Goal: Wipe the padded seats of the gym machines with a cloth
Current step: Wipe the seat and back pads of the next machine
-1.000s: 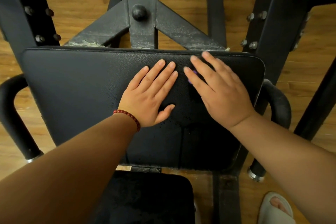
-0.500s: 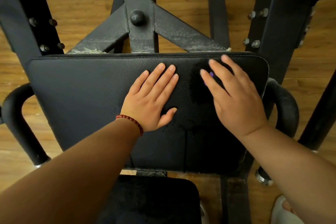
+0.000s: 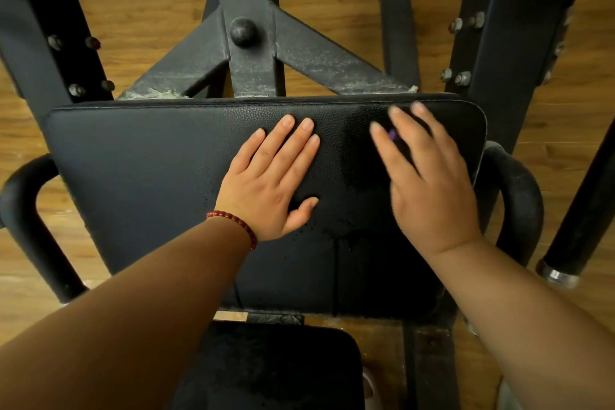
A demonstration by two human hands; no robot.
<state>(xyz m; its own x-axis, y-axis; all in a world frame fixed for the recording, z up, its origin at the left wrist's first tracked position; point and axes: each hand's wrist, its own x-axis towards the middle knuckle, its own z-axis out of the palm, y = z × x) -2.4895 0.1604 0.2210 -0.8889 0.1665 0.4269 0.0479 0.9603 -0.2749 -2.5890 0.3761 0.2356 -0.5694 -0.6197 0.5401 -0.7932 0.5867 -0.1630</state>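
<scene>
Overhead, a person's left hand (image 3: pixel 266 183) lies flat, fingers straight, at the centre of a gym machine's black padded seat (image 3: pixel 133 176). Just beside it but apart, the blurred right hand (image 3: pixel 429 183) presses flat-fingered near the pad's far right corner, over a purple scrap (image 3: pixel 393 135), possibly the cloth. A red bead bracelet (image 3: pixel 233 221) circles the left wrist.
</scene>
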